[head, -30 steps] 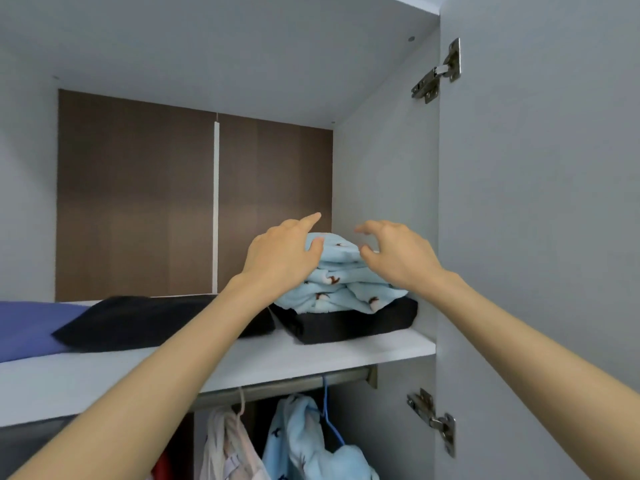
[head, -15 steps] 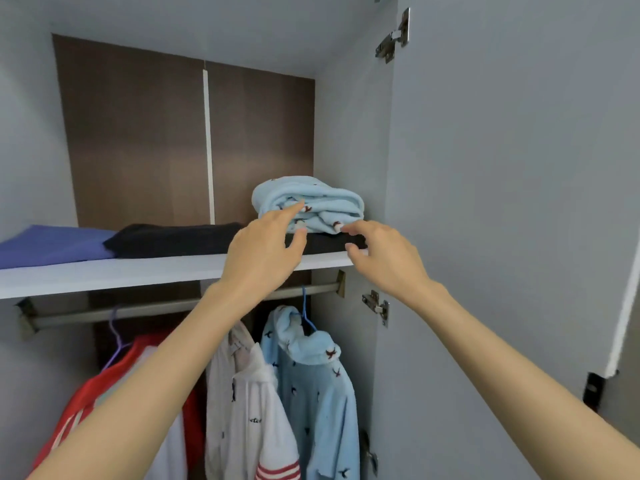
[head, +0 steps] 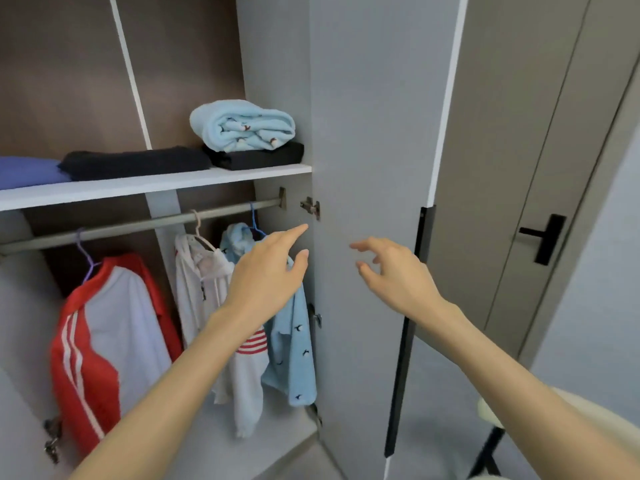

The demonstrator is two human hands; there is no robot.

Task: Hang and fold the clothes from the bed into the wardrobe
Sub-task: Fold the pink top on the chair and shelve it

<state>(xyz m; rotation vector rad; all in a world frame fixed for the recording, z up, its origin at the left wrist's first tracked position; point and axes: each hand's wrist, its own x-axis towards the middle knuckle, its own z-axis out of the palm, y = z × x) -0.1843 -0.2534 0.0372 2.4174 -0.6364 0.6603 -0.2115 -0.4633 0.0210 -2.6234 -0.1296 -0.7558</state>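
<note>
A folded light-blue patterned garment (head: 242,126) lies on a black folded one (head: 256,157) at the right end of the wardrobe shelf (head: 156,185). Both my hands hang below the shelf, apart from the clothes. My left hand (head: 266,275) is open with fingers spread in front of the hanging blue pyjama top (head: 294,355). My right hand (head: 391,271) is open and empty in front of the open wardrobe door (head: 367,168).
A second black folded piece (head: 135,162) and a purple one (head: 27,171) lie further left on the shelf. On the rail (head: 138,225) hang a red-and-white jacket (head: 104,341) and a white hooded top (head: 211,299). A room door with black handle (head: 543,237) is at right.
Both hands let go of the light-blue folded garment and dropped away from the shelf. My view tilted down and right, so the hanging clothes and the wardrobe door now fill the frame.
</note>
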